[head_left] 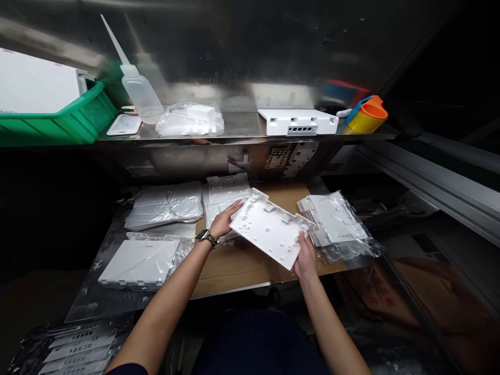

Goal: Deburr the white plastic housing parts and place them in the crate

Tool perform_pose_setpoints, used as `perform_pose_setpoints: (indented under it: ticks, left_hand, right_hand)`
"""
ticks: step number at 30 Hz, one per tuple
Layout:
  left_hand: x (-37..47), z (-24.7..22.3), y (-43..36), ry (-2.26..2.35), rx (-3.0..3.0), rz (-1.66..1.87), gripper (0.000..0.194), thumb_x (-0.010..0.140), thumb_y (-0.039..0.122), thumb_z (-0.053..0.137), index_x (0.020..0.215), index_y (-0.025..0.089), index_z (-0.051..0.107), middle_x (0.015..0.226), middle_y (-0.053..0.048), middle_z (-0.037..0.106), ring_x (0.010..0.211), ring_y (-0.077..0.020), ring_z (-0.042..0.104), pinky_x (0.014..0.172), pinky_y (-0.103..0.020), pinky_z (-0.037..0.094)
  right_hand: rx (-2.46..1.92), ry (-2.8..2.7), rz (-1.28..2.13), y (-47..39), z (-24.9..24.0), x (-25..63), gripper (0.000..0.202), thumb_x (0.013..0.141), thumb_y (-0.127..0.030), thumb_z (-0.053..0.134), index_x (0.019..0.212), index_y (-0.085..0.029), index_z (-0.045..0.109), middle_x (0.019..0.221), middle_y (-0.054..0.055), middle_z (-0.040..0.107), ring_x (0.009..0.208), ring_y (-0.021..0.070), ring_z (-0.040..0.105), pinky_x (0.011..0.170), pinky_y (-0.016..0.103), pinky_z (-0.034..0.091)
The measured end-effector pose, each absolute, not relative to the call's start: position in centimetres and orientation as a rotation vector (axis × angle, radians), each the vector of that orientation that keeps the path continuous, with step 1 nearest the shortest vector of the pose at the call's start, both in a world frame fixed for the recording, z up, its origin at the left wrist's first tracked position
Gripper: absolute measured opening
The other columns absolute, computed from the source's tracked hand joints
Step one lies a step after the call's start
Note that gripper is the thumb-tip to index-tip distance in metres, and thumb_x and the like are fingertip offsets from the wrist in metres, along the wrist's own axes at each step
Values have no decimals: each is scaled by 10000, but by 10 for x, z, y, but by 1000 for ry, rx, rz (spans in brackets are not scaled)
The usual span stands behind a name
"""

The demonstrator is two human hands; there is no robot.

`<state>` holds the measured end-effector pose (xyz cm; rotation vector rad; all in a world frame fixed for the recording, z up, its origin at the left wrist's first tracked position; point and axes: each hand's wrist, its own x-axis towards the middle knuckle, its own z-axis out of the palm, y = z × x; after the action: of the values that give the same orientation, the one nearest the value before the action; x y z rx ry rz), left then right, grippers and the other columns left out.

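Observation:
A flat white plastic housing panel (269, 229) is held tilted above a brown cardboard sheet (219, 271). Small raised posts and notches show on the side that faces me. My left hand (223, 221) grips its left edge, a watch and a beaded bracelet on the wrist. At the panel's lower right corner, my right hand (305, 256) is closed on the edge, thumb on top. Just right of that hand lies a stack of similar white panels (338, 221) in clear plastic. Behind my left hand are more white panels (228, 190), partly covered by the held one.
Bagged white panels (166, 203) and a wrapped white casing (138, 260) lie at left. On the shelf stand a green bin (70, 122), a squeeze bottle (142, 96), a bagged white part (191, 120), a white casing with ports (299, 122) and tape rolls (367, 115). A metal rail (441, 177) runs along the right.

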<state>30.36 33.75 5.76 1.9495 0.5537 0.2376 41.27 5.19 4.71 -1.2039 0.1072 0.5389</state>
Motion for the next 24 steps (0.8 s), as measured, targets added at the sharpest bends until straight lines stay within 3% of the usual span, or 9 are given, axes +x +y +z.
perform_pose_setpoints:
  ticks: [4,8,10,12,14,16,19,24]
  left_hand:
    - [319,64,316,393,1951,159,881,638,49,651,1481,292,581,1576,-107,520,712,-129,634,656,-264,546]
    - [343,65,295,410,1965,200,858,646,83,628,1493,202,564,1330,-127,719,536,-86,556,549,-243,514]
    - [351,65,288,480,2009,301,734,729,101,567,1459,160,595,1276,-136,739,617,-135,638,600,-278,554]
    - [352,69,281,544,2078,429,631,803,91,482,1407,168,645,1372,-131,690,878,-212,717,778,-353,597]
    - [346,75,270,542,2171,504,583,850,83,439,1355,224,693,1449,-75,647,1142,-258,679,957,-410,564]
    - [337,83,254,461,2278,487,550,877,109,456,1317,302,723,1448,-12,652,1157,-270,677,978,-424,554]
    - [325,94,225,333,2409,412,596,860,117,490,1369,357,687,1489,0,617,926,-258,721,837,-403,593]
    - [324,96,176,278,2710,270,981,705,-1,403,1646,251,295,1692,-116,305,620,-199,662,440,-316,521]
  right_hand:
    - [-1418,-11,107,11,55,386,543,880,-561,711,1304,-225,661,1339,106,715,1331,288,614,1098,389,512]
    - [-1651,-275,138,2,45,362,554,897,-598,674,1308,-227,685,1380,129,691,1354,320,595,1165,416,447]
    - [-1686,-373,194,2,41,356,547,914,-602,644,1325,-243,683,1368,132,699,1317,325,629,1152,429,463]
    - [-1698,-411,225,2,43,353,506,928,-588,630,1302,-256,702,1324,139,721,1270,335,661,1114,441,499]
    - [-1699,-440,241,-1,50,353,466,940,-573,617,1267,-258,723,1281,151,739,1245,348,674,1083,456,522]
    - [-1706,-458,238,-3,60,355,458,952,-566,602,1263,-254,725,1266,159,742,1243,357,672,1074,475,527]
    - [-1697,-360,226,-13,77,370,483,953,-578,599,1279,-237,701,1269,153,740,1227,348,676,1061,478,532]
    - [-1414,34,283,-49,98,414,559,875,-629,687,1239,-205,690,1168,122,778,1107,321,723,938,425,601]
